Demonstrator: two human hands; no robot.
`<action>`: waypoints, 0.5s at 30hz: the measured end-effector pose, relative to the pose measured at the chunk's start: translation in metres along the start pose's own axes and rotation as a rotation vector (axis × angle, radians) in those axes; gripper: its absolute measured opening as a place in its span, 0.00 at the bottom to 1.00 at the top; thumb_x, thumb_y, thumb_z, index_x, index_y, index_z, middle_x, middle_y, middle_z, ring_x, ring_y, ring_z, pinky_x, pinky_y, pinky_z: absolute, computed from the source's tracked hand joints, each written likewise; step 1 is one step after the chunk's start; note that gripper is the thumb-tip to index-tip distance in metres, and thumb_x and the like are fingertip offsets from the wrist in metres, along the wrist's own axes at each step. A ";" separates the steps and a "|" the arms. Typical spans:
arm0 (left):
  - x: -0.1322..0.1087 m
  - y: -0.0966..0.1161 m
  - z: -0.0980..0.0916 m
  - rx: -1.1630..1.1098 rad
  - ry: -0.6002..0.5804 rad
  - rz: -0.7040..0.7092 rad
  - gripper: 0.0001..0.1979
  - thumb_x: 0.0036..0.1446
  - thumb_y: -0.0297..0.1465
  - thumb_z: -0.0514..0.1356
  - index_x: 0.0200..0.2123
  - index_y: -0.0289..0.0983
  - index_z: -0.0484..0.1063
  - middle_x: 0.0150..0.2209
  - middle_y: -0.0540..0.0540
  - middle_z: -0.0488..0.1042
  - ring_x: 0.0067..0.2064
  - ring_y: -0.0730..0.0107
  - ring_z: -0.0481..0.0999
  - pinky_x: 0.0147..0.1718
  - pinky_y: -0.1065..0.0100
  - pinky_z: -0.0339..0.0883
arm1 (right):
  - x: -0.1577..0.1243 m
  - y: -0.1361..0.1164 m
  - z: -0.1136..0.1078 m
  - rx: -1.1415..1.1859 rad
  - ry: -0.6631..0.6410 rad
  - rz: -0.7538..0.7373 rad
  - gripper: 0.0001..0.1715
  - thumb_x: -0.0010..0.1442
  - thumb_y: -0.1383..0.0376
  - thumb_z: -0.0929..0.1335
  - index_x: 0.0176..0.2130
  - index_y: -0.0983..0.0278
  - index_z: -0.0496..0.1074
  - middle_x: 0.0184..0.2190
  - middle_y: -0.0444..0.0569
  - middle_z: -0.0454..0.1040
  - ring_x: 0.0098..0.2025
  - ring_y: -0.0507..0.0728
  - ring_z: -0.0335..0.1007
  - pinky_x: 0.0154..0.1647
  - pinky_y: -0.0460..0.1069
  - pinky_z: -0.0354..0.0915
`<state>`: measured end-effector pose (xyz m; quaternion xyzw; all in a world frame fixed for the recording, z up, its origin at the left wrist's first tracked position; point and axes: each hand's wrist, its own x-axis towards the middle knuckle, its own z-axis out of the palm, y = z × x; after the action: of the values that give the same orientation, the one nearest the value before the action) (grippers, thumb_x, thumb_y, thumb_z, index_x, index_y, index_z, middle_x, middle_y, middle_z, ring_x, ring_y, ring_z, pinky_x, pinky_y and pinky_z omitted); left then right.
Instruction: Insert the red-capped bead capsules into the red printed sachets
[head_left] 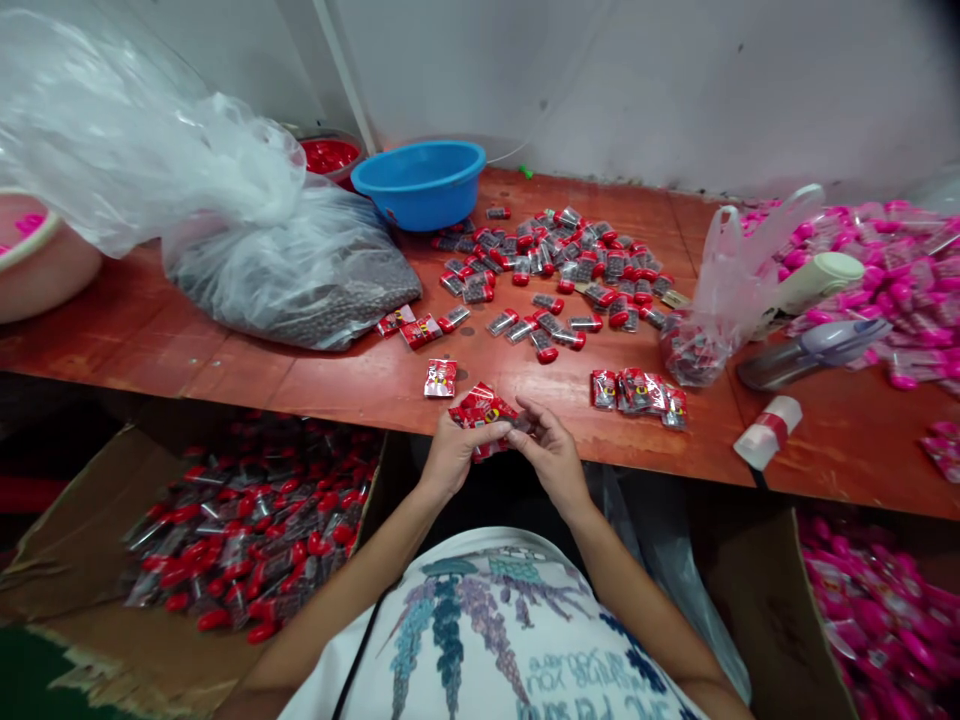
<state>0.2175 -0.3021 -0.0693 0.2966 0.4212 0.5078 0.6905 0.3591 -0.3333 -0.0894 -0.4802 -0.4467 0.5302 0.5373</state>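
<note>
Across the red-brown wooden desk [337, 378], shiny red packets [640, 391] at right look filled, red-capped clear tubes [581, 270] at upper centre lie loose, and left hand [452, 452] and right hand [553, 455] hold one red plastic packet [482, 406] mid-frame.

A packet row [637, 391] lies before the containers [577, 268].

"What kind of place is on your feed?"

"I'd call it a small-goods workshop. I see a long red worktable [315, 388] strewn with red-capped tubes [551, 255] and red packets [480, 403], plus a clear sack [300, 265] of dark pellets."

"And lower down?"

"I see a cardboard box [75, 525] crammed with many more red-capped pieces [247, 535]."
</note>
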 end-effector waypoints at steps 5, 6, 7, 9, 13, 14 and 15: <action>0.002 0.000 -0.004 -0.006 0.060 -0.019 0.32 0.36 0.25 0.72 0.48 0.35 0.68 0.36 0.46 0.78 0.35 0.67 0.78 0.39 0.65 0.71 | 0.003 0.008 -0.006 0.046 -0.008 0.046 0.29 0.52 0.61 0.71 0.54 0.55 0.68 0.41 0.46 0.69 0.38 0.52 0.68 0.44 0.51 0.70; 0.002 -0.001 -0.004 -0.008 0.075 -0.024 0.32 0.36 0.25 0.72 0.47 0.35 0.69 0.36 0.46 0.78 0.35 0.68 0.78 0.39 0.65 0.71 | 0.004 0.010 -0.007 0.050 -0.014 0.048 0.28 0.52 0.61 0.71 0.54 0.55 0.69 0.42 0.46 0.69 0.39 0.53 0.68 0.43 0.51 0.71; 0.003 -0.002 -0.004 -0.008 0.082 -0.034 0.31 0.35 0.24 0.72 0.46 0.35 0.69 0.35 0.47 0.78 0.34 0.68 0.77 0.38 0.66 0.71 | 0.004 0.011 -0.008 0.051 -0.018 0.048 0.27 0.52 0.61 0.71 0.53 0.55 0.70 0.43 0.47 0.69 0.39 0.53 0.68 0.43 0.52 0.71; 0.003 -0.005 -0.003 -0.010 0.071 -0.065 0.30 0.34 0.24 0.72 0.45 0.35 0.70 0.34 0.47 0.78 0.33 0.68 0.77 0.37 0.66 0.72 | 0.004 0.013 -0.008 0.056 -0.006 0.053 0.24 0.51 0.60 0.72 0.49 0.56 0.73 0.43 0.47 0.70 0.40 0.54 0.69 0.42 0.52 0.72; 0.005 -0.013 0.001 -0.026 0.035 -0.115 0.27 0.34 0.24 0.72 0.42 0.34 0.71 0.33 0.47 0.78 0.32 0.68 0.78 0.36 0.67 0.72 | 0.005 0.018 -0.008 0.087 0.036 0.120 0.22 0.48 0.60 0.73 0.44 0.60 0.74 0.37 0.45 0.74 0.34 0.53 0.70 0.38 0.51 0.72; 0.007 -0.015 0.001 -0.037 0.023 -0.138 0.26 0.35 0.24 0.72 0.42 0.34 0.71 0.34 0.46 0.78 0.33 0.67 0.78 0.36 0.67 0.72 | 0.007 0.019 -0.010 0.087 0.041 0.132 0.22 0.48 0.60 0.73 0.44 0.61 0.74 0.36 0.45 0.75 0.34 0.53 0.71 0.37 0.51 0.72; 0.008 -0.016 0.001 -0.053 0.010 -0.167 0.26 0.36 0.23 0.72 0.42 0.34 0.71 0.35 0.45 0.78 0.34 0.66 0.78 0.37 0.66 0.72 | 0.009 0.020 -0.015 0.080 0.053 0.134 0.23 0.48 0.59 0.73 0.44 0.61 0.74 0.37 0.46 0.76 0.34 0.54 0.71 0.37 0.51 0.72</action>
<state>0.2269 -0.2991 -0.0848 0.2395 0.4345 0.4609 0.7359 0.3711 -0.3253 -0.1118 -0.5011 -0.3778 0.5694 0.5310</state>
